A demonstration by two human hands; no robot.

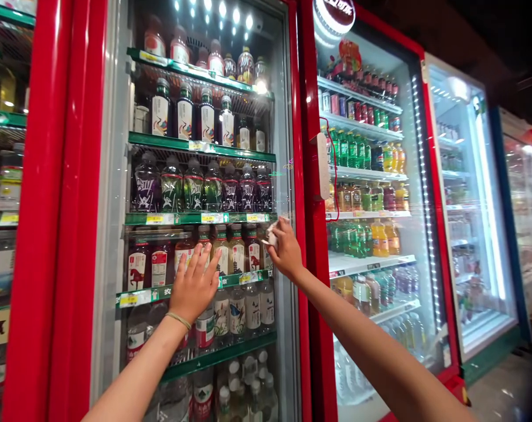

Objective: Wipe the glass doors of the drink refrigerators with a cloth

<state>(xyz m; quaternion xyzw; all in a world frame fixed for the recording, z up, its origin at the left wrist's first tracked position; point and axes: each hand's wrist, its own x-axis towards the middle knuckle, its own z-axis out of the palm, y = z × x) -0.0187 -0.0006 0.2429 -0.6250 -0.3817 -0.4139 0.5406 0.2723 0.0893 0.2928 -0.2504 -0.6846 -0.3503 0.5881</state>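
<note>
My left hand is open, its fingers stretched out flat against or just in front of the glass door of a red-framed drinks fridge, a band round the wrist. My right hand is closed on a crumpled white cloth or tissue, at the right side of the same door. Behind the glass, dark bottles with black-and-white labels line a shelf above my hands. Labelled tea-like bottles stand on the shelf behind my fingers, partly hidden by them.
A white power strip with a red cord hangs on the red frame to the right. Beyond it stands a second drinks fridge, then more lit fridges. At the left edge rises another red fridge frame.
</note>
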